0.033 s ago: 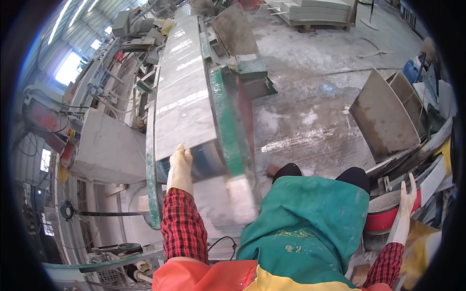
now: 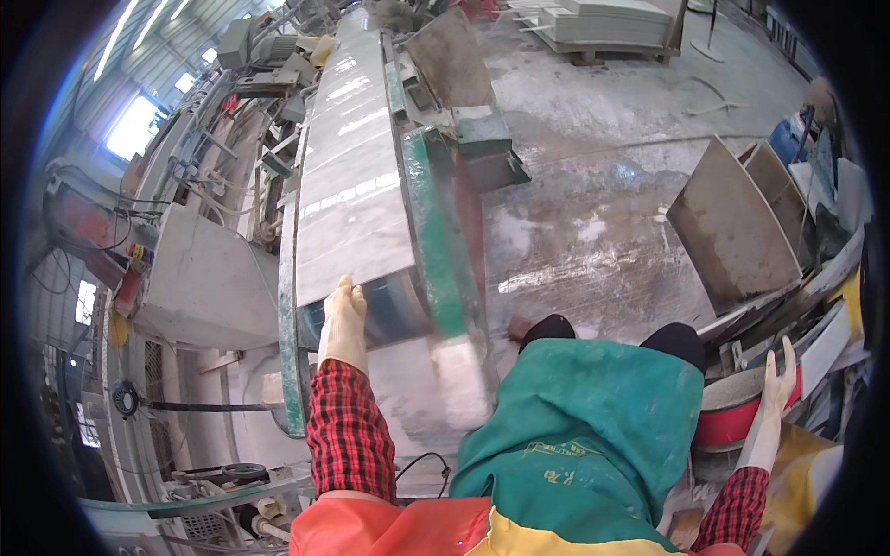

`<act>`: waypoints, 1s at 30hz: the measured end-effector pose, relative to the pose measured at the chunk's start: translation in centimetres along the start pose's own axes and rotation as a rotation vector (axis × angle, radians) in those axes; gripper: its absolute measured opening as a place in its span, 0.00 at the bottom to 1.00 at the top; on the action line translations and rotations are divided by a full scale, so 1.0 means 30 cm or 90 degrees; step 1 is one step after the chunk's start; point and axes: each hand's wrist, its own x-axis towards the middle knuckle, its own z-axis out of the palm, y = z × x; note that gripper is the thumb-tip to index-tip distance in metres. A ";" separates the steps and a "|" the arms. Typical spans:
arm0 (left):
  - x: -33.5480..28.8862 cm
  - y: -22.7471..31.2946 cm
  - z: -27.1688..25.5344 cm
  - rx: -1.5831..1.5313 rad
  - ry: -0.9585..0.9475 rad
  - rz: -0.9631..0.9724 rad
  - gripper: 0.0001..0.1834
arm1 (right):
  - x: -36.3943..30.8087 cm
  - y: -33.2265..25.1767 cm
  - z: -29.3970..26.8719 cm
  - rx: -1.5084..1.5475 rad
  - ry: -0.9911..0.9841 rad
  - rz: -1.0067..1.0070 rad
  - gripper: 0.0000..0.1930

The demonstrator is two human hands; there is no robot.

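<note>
A long row of glossy white, grey-veined stone slabs lies on a conveyor, and the nearest stone slab [image 2: 357,246] ends above a dark roller [image 2: 394,310]. My left hand [image 2: 344,320], in a cream rubber glove, is closed at the near edge of that slab; its fingertips are on the edge and the thumb is partly hidden. Out to the right, my right hand [image 2: 774,389], gloved the same way, has its fingers stretched out and holds nothing. It is beside a red round tub [image 2: 728,422], apart from the slabs.
A green side rail [image 2: 431,246] borders the conveyor on the right. Brown boards [image 2: 732,222] lean at right, near a blue container [image 2: 786,137]. Pale panels [image 2: 607,26] are stacked at the back. To the left are a big whitish block [image 2: 209,278] and machinery with cables.
</note>
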 end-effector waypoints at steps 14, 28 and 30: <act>-0.041 -0.065 0.067 -0.380 -0.010 -0.009 0.18 | 0.022 0.046 -0.040 -0.435 0.007 0.504 0.50; 0.076 -0.012 0.065 -0.350 0.099 -0.037 0.16 | 0.045 0.430 -0.069 -0.394 0.062 0.458 0.48; 0.085 0.008 0.064 -0.362 0.173 -0.015 0.14 | 0.030 0.207 -0.030 -0.420 0.070 0.466 0.46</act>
